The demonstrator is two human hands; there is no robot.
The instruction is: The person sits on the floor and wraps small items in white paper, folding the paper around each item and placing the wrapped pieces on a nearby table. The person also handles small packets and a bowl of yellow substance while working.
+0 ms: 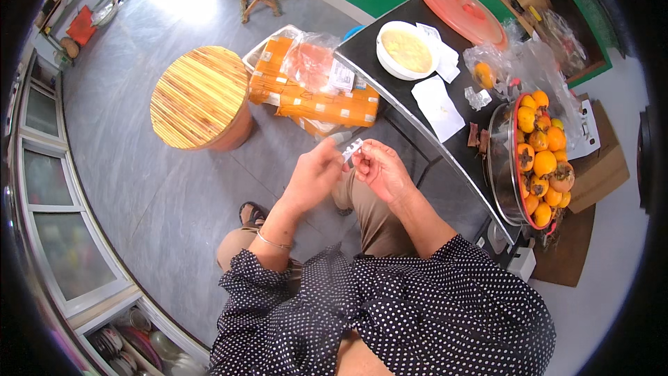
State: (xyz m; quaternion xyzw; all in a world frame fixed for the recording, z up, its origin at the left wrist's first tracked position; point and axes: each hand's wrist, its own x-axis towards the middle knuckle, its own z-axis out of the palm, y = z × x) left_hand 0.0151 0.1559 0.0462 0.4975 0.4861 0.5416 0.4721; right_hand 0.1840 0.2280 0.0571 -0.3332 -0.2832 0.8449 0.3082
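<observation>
My left hand, slightly blurred and with a bracelet on its wrist, is raised in front of my knees with its fingers curled. Facing it, my right hand pinches a small white strip with dark marks, perhaps a wrapper or packet. The fingers of my left hand meet the strip's other end. A grey-green rounded piece sticks out past my left fingers; whether it is a finger cover or a held object, I cannot tell. Both hands are above the floor, left of the black table.
On the table stand a white bowl of yellow food, white papers, a pink lid and a metal pot heaped with persimmons. A round slatted stool and an orange-taped box stand on the floor ahead.
</observation>
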